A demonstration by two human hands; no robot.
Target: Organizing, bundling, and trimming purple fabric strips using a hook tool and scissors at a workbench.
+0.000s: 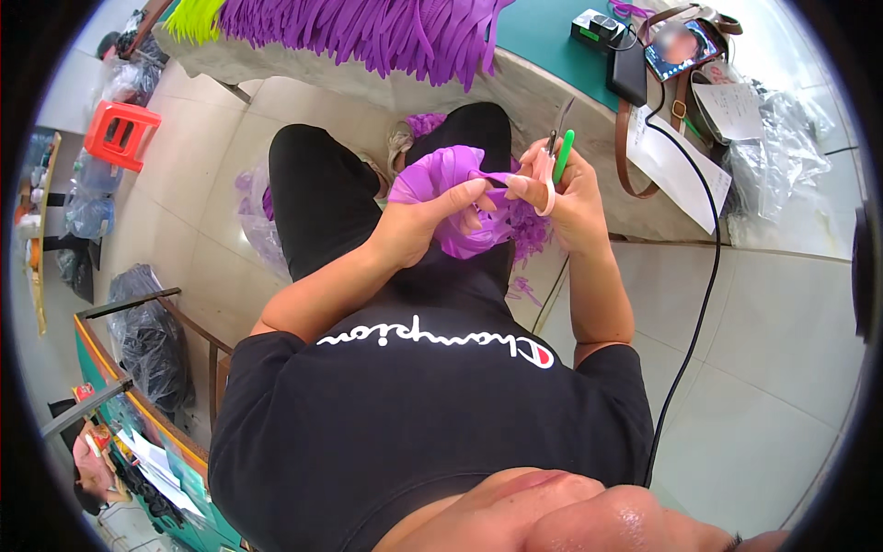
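Your left hand [429,217] pinching cloth [440,169], your right hand [581,199] gripping scissors [565,156] beside it: slipping fingers could cause snags.

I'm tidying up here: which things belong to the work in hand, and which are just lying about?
In the work:
purple material, between left hand and right hand
scissors, in right hand
hanging purple strips, probably

Apparently lying about:
phone
red stool
brown strap
loose paper
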